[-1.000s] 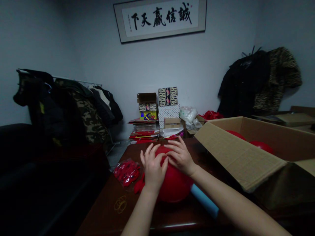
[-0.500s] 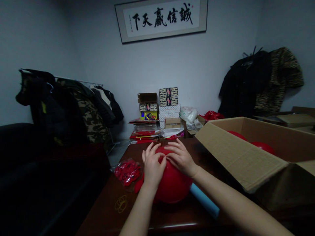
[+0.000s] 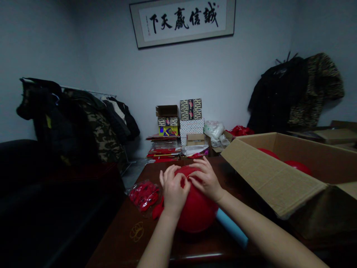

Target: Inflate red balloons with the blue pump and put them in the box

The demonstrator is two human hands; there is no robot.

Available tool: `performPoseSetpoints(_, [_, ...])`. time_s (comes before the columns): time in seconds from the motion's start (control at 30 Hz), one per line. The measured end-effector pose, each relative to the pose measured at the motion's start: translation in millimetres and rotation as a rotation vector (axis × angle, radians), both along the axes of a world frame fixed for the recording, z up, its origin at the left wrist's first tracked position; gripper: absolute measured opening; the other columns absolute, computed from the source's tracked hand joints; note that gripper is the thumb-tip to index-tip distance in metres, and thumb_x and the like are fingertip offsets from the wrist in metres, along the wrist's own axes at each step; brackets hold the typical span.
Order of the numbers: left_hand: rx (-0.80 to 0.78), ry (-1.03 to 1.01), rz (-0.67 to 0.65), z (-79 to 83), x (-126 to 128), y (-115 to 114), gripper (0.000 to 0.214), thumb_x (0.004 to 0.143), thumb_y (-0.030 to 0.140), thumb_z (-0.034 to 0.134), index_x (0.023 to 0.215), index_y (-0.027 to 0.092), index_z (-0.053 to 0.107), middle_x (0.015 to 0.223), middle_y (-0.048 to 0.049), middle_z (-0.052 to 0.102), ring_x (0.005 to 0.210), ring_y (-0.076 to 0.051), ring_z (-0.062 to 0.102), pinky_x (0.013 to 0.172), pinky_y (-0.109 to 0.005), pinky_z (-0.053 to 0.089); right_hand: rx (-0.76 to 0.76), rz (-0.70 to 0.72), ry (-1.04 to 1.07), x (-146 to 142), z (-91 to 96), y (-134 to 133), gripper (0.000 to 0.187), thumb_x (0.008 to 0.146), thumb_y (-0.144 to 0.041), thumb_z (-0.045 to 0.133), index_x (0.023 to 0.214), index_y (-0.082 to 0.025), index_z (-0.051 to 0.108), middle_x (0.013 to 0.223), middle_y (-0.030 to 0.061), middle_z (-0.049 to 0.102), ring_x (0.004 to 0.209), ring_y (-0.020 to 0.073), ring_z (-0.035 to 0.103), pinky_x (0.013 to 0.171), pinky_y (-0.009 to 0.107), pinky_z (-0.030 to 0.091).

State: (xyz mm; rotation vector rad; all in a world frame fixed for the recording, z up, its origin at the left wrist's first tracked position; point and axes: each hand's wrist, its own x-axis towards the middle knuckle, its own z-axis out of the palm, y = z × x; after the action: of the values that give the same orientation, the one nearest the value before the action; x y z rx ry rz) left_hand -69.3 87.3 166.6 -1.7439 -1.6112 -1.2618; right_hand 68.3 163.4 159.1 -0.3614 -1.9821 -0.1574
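A large inflated red balloon rests on the dark wooden table in front of me. My left hand lies against its upper left side, thumb and forefinger pinched at the balloon's neck. On the upper right, my right hand meets it there with its thumb and forefinger, the other fingers fanned out. A thin orange bit shows between the fingertips, too small to name. Left of the balloon lie several yellow rubber bands and a clear bag of uninflated red balloons. A blue cylinder sits to the right.
An open cardboard box with red balloons inside stands on the right. Stacked boxes and a white plastic bag are at the back wall. A dark sofa is on the left.
My hands stay at the balloon's neck. The right fingertips have shifted slightly, and the left fingers are a little more curled and lower.
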Motion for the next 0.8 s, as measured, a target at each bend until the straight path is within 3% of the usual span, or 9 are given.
performPoseSetpoints(0.4, [0.04, 0.04, 0.009, 0.1, -4.9, -1.4, 0.009, 0.073, 0.014, 0.055, 0.074, 0.022, 0.06, 0.115, -0.007, 0.056, 0.12, -0.026, 0.042, 0.105, -0.056, 0.014, 0.013, 0.106, -0.035, 5.6, -3.0, 5.3, 0.012, 0.079, -0.025, 0.059, 0.089, -0.029, 0.065, 0.115, 0.0035, 0.056, 0.117, 0.0234, 0.043, 0.103, 0.055, 0.027])
performPoseSetpoints(0.8, [0.039, -0.033, -0.067, -3.7, -6.4, -0.1, 0.007, 0.074, 0.016, 0.055, 0.073, 0.022, 0.06, 0.112, -0.0071, 0.056, 0.115, -0.025, 0.046, 0.104, -0.055, 0.019, -0.01, 0.07, 0.04, 4.3, -3.9, 2.2, 0.013, 0.079, -0.025, 0.059, 0.091, -0.028, 0.064, 0.108, 0.0032, 0.06, 0.113, 0.0226, 0.047, 0.102, 0.054, 0.028])
